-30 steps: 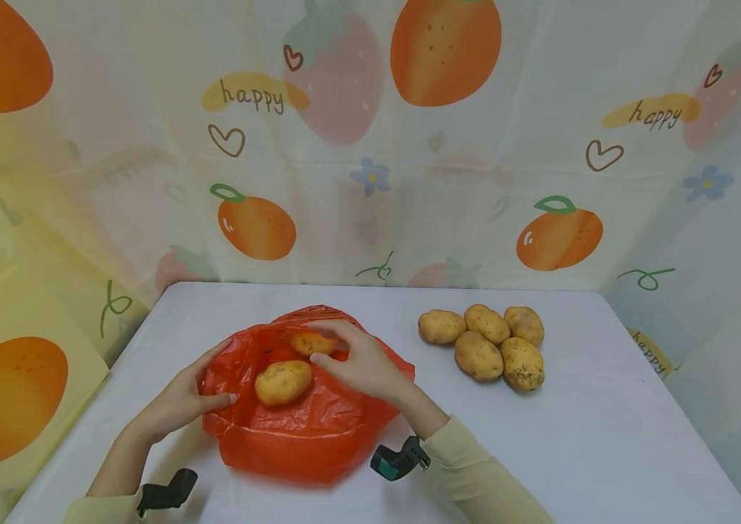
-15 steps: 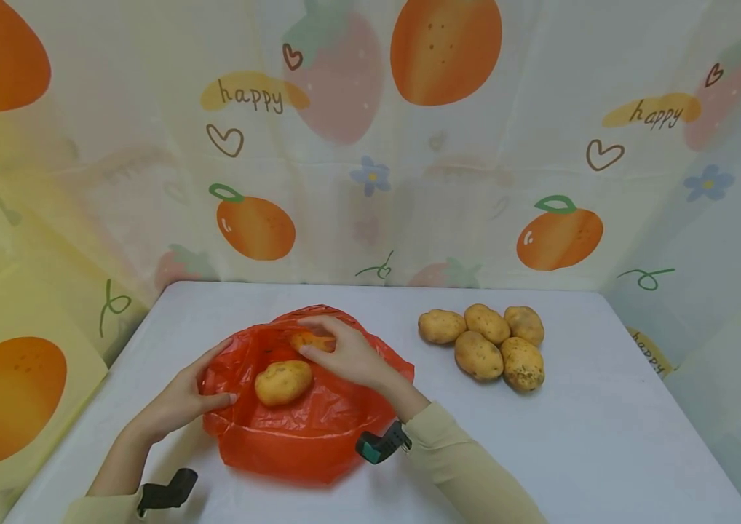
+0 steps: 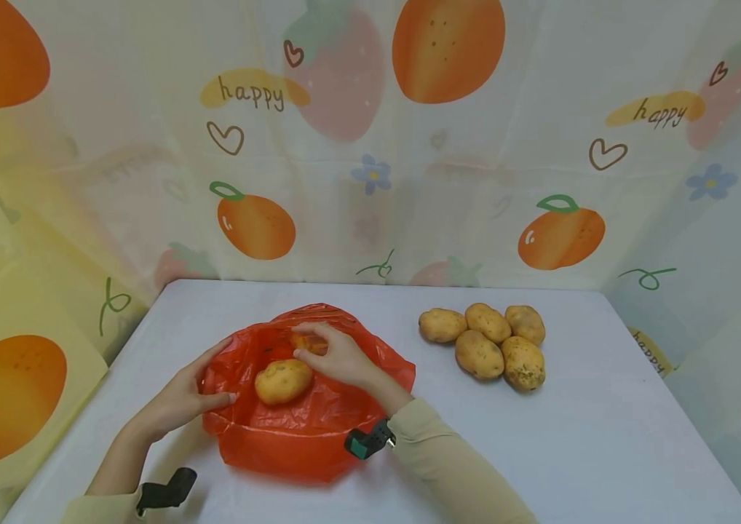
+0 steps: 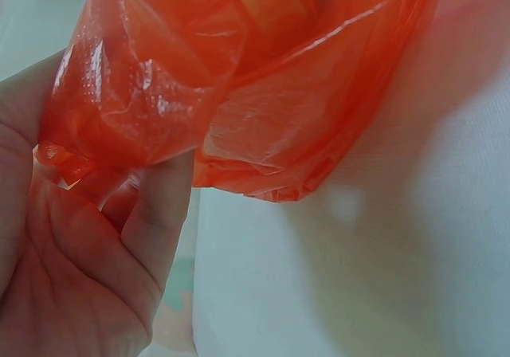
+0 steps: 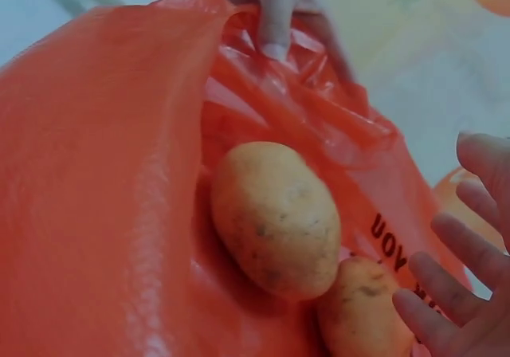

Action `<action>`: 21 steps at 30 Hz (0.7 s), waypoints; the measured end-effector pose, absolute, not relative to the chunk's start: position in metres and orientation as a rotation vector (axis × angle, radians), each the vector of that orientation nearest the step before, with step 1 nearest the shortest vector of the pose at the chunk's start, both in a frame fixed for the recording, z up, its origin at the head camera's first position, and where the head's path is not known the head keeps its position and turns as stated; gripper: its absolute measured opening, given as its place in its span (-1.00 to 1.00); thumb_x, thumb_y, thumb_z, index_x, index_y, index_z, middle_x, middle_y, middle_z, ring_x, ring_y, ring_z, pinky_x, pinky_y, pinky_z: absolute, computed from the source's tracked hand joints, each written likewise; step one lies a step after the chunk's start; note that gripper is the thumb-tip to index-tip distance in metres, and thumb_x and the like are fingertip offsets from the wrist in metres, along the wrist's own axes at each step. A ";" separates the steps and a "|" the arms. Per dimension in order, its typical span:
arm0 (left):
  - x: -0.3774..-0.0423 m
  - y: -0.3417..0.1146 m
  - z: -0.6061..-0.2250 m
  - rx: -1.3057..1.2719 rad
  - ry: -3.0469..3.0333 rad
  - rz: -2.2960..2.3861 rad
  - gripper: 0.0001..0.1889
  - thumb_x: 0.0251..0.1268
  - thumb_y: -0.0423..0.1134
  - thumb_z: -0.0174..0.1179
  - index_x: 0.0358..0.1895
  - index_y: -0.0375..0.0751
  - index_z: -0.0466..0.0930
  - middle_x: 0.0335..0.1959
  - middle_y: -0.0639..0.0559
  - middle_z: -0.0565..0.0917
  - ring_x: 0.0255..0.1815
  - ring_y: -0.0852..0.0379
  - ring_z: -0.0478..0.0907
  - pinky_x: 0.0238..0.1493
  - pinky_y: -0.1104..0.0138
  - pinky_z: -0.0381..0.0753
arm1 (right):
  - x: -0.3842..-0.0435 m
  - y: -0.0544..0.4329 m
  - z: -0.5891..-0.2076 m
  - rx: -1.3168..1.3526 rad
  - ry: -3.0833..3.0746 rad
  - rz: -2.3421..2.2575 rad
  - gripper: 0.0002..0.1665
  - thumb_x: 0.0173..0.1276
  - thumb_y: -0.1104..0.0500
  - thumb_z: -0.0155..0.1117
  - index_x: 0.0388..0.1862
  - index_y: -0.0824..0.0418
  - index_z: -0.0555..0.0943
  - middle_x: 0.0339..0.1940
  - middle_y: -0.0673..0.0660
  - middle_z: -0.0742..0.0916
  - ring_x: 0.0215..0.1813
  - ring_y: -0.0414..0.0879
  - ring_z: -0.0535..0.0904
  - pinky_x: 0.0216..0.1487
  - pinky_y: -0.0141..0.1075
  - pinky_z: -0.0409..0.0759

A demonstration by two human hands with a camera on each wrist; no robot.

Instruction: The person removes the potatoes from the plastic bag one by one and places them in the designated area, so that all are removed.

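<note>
Head view: the right hand (image 3: pixel 339 358) is in the red bag's (image 3: pixel 285 458) mouth, behind a front potato (image 3: pixel 283 382), left of centre on the worktop (image 3: pixel 573 451); loose potatoes (image 3: pixel 479 355) wait towards its far right corner. Loading, it seems! Left wrist: the left hand (image 4: pixel 96 253) pinches the bag. Right wrist: grip spread wide beside a second potato (image 5: pixel 362 313), contact unclear; backing out looks called for.

Backdrop (image 3: pixel 436 204) reads "happy" in three spots; red bag (image 5: pixel 119 174) shows inverted dark letters, apparently "YOU", rest unreadable.
</note>
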State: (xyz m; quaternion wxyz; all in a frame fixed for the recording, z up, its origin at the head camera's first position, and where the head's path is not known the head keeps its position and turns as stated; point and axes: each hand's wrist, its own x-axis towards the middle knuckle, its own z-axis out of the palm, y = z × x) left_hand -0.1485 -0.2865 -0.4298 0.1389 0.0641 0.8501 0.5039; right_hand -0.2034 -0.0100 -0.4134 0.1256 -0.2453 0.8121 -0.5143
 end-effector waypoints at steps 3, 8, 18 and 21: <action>-0.148 -0.286 -0.430 0.182 2.455 1.456 -0.04 0.01 -0.17 0.35 0.45 0.18 -0.07 0.33 -0.22 0.23 0.23 -0.25 0.26 -0.14 0.18 0.64 | -0.203 -0.012 -0.416 -0.704 2.358 -1.470 -0.46 0.28 -0.03 0.21 0.24 -0.03 0.42 0.21 -0.03 0.52 0.22 -0.05 0.45 0.15 -0.22 0.49; -0.148 -0.286 -0.429 0.181 2.458 1.456 -0.05 0.01 -0.18 0.34 0.45 0.19 -0.08 0.33 -0.23 0.21 0.23 -0.26 0.25 -0.12 0.17 0.64 | -0.202 -0.016 -0.421 -0.731 2.361 -1.404 -0.43 0.28 -0.06 0.20 0.26 -0.02 0.41 0.22 0.00 0.53 0.23 -0.07 0.44 0.16 -0.29 0.47; -0.147 -0.287 -0.430 0.202 2.443 1.475 -0.06 0.03 -0.20 0.33 0.45 0.20 -0.07 0.34 -0.24 0.21 0.23 -0.26 0.25 -0.12 0.18 0.63 | -0.199 -0.024 -0.431 -0.790 2.496 -1.234 -0.42 0.27 -0.10 0.19 0.25 -0.01 0.43 0.23 -0.08 0.51 0.26 -0.19 0.39 0.27 -0.28 0.36; -0.148 -0.287 -0.431 0.215 2.448 1.472 -0.06 0.03 -0.20 0.33 0.45 0.19 -0.07 0.33 -0.24 0.21 0.23 -0.26 0.26 -0.10 0.19 0.63 | -0.198 -0.026 -0.432 -0.764 2.520 -1.188 -0.41 0.25 -0.11 0.20 0.24 0.00 0.44 0.22 -0.06 0.52 0.23 -0.17 0.40 0.26 -0.26 0.37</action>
